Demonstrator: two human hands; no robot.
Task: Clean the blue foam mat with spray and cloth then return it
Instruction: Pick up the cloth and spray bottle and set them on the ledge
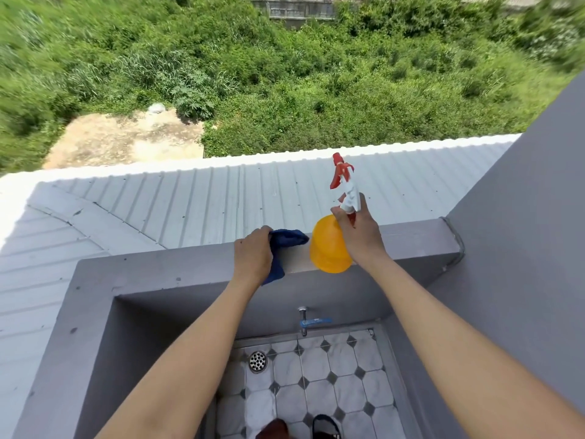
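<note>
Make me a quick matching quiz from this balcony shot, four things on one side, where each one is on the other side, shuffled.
Things:
1. blue cloth
2. spray bottle
3. tap
4. floor drain

Places:
A. in the tiled floor
B. gripped by the right hand at its neck
C. on the inner wall below the ledge
D. held by the left hand on the ledge

Pairs: 1-D, 2-B, 3-C, 4-A

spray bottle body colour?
Orange-yellow body on the spray bottle, with a red and white trigger head; the right hand grips its neck. Head view.
</note>
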